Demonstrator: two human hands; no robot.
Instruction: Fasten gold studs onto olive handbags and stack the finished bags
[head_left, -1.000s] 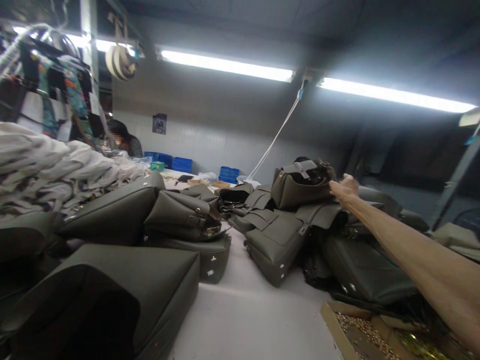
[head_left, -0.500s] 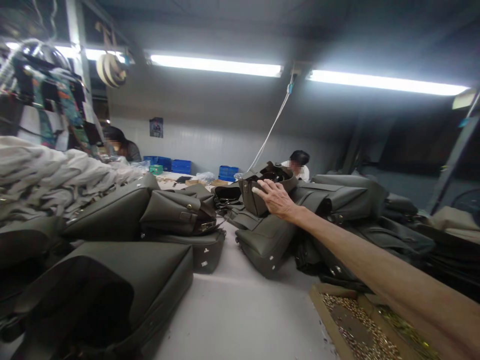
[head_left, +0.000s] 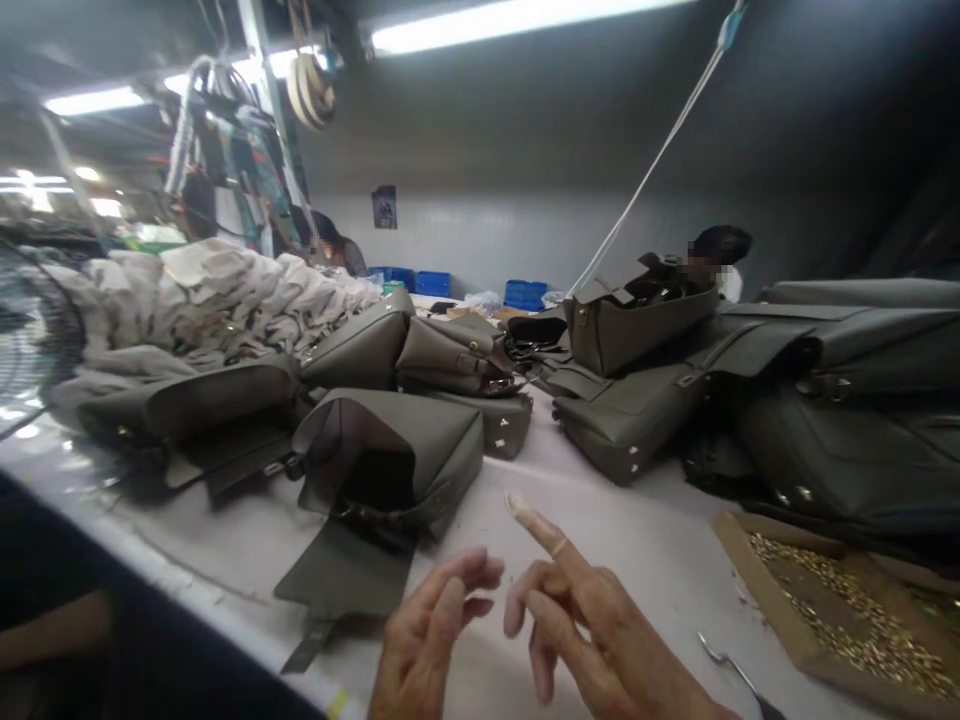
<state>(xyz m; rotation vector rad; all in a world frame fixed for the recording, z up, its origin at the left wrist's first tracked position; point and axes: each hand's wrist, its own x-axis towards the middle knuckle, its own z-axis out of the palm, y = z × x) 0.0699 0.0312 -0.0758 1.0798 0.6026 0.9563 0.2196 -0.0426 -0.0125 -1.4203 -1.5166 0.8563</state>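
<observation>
Both my hands hover low over the white table (head_left: 600, 520), close in front of me. My left hand (head_left: 431, 630) has its fingers loosely curled and apart, holding nothing. My right hand (head_left: 577, 615) has its index finger stretched out and the others bent, also holding nothing. The two hands nearly touch at the fingertips. Just beyond them lies an open olive-grey handbag (head_left: 397, 455) with its flap spread toward me. Another olive-grey bag (head_left: 630, 320) sits atop the pile at the far right.
Several olive-grey bags (head_left: 450, 360) lie piled across the table. Folded beige cloth (head_left: 217, 295) is stacked at the left. A cardboard tray of small brass parts (head_left: 832, 600) and a metal tool (head_left: 727, 665) lie at the right. Two people sit at the far end. Blue bins (head_left: 525, 293) stand by the wall.
My right arm has drawn back from the bag on the far pile to just in front of me. My left hand has come into view. The view has tilted down and left.
</observation>
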